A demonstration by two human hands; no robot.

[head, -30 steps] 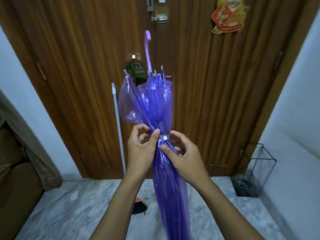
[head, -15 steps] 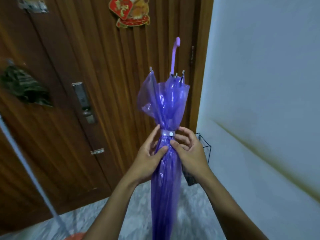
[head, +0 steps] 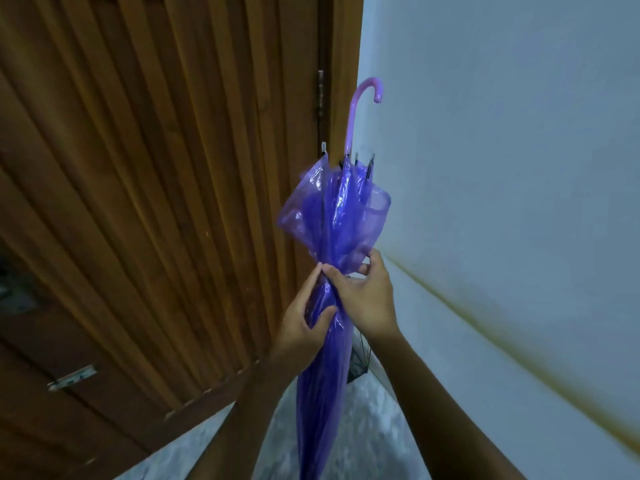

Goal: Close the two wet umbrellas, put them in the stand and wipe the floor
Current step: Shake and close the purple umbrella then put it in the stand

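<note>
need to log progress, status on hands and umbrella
Left hand grips purple umbrella mid-canopy. Right hand grips just above. Umbrella closed, handle up; stand partly hidden behind it.

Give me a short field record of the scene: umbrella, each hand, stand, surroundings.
umbrella: purple umbrella, folded, held upright, hooked handle on top, canopy gathered at the middle, loose above
left hand: left hand grips it just below the gathered part
right hand: right hand pinches the gathered part
stand: black wire stand, mostly hidden behind the umbrella, by the wall; umbrella not in it
surroundings: wooden door left, pale wall right, marble floor
</note>
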